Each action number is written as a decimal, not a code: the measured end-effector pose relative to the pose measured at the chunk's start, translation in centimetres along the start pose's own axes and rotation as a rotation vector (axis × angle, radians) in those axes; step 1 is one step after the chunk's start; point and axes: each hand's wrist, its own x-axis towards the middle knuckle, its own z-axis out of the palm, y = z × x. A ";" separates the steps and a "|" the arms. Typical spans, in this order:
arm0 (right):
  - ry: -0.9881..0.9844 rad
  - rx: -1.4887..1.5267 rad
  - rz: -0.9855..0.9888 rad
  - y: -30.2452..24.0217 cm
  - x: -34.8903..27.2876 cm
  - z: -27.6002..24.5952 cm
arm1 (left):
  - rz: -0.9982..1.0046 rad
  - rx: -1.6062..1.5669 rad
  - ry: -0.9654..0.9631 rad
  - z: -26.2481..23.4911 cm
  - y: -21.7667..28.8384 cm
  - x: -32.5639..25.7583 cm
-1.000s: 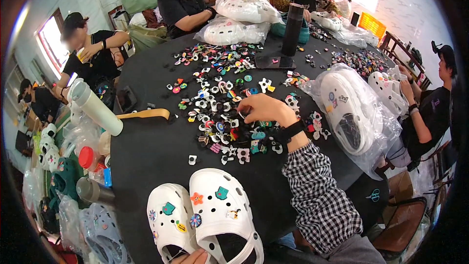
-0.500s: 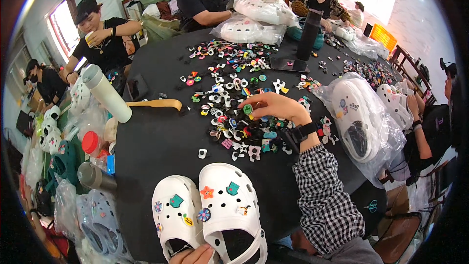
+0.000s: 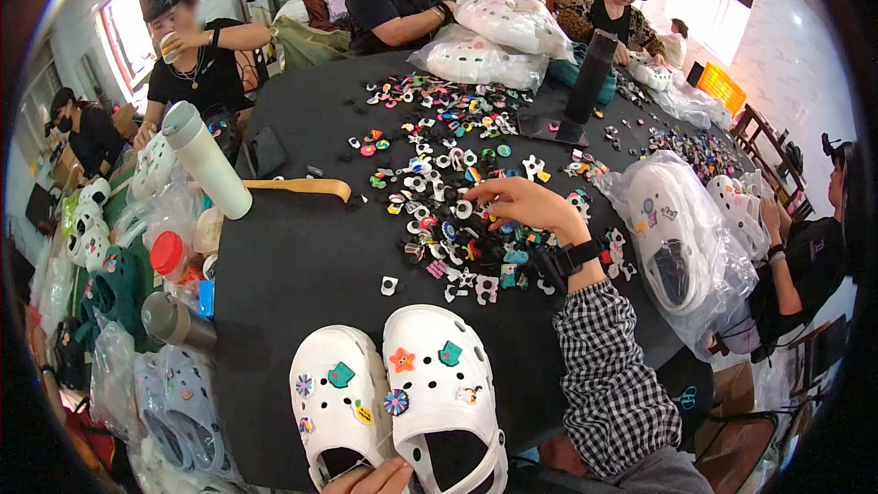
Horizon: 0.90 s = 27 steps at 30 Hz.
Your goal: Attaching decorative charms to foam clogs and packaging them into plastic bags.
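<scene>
My left hand [image 3: 370, 477] is at the bottom edge, its fingers closed at the heel openings of two white clogs [image 3: 437, 348]. Both clogs lie side by side, toes away from me, with charms pushed into their holes: an orange starfish [image 3: 401, 359], teal pieces, striped rosettes and a yellow fruit shape. My right hand [image 3: 529, 209], in a checked sleeve, hovers over a pile of loose shoe charms [image 3: 448, 233]. Its fingers are loosely bent and apart. A round white-rimmed charm [image 3: 464, 209] is just beneath the fingertips, and I see nothing gripped.
Bagged white clogs [image 3: 672, 238] lie at the right, more bagged pairs [image 3: 508, 27] at the back. A dark bottle [image 3: 592, 78] and phone [image 3: 553, 130] stand beyond the pile. At the left are a pale tumbler [image 3: 208, 160], wooden stick [image 3: 306, 187] and grey flask [image 3: 178, 320]. Co-workers surround the table.
The green round charm at my right fingertips no longer shows there. That hand has shifted slightly right and its fingers have loosened. My left hand still holds the clogs.
</scene>
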 end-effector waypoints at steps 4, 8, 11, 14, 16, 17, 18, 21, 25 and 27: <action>-0.017 0.054 0.015 -0.7 -0.2 -0.3 | -0.016 0.005 -0.013 0.0 0.1 0.0; -0.028 0.020 -0.012 -1.2 -0.4 0.1 | -0.010 0.007 -0.009 0.0 0.0 -0.1; 0.013 -0.149 -0.084 -0.4 -0.1 -0.1 | -0.005 0.007 -0.012 0.0 0.2 0.0; 0.098 -0.211 0.026 0.0 0.0 0.0 | -0.011 0.005 -0.014 0.0 0.3 0.0; 0.174 -0.278 -0.072 0.6 0.2 0.1 | -0.010 0.005 -0.004 0.0 0.3 -0.1; 0.252 -0.348 -0.168 0.4 0.2 0.1 | -0.008 0.005 -0.004 0.0 0.3 -0.1; 0.255 -0.349 -0.168 0.3 0.1 0.1 | -0.004 0.005 -0.002 0.0 0.3 -0.1; 0.260 -0.202 -0.079 -0.8 0.0 0.4 | 0.002 0.011 0.002 0.1 0.2 -0.1; 0.272 -0.069 -0.032 -1.9 0.0 0.5 | 0.005 0.016 0.002 0.1 0.1 0.0; 0.279 -0.118 -0.071 -2.0 0.0 0.6 | 0.006 0.011 -0.002 0.1 0.2 0.1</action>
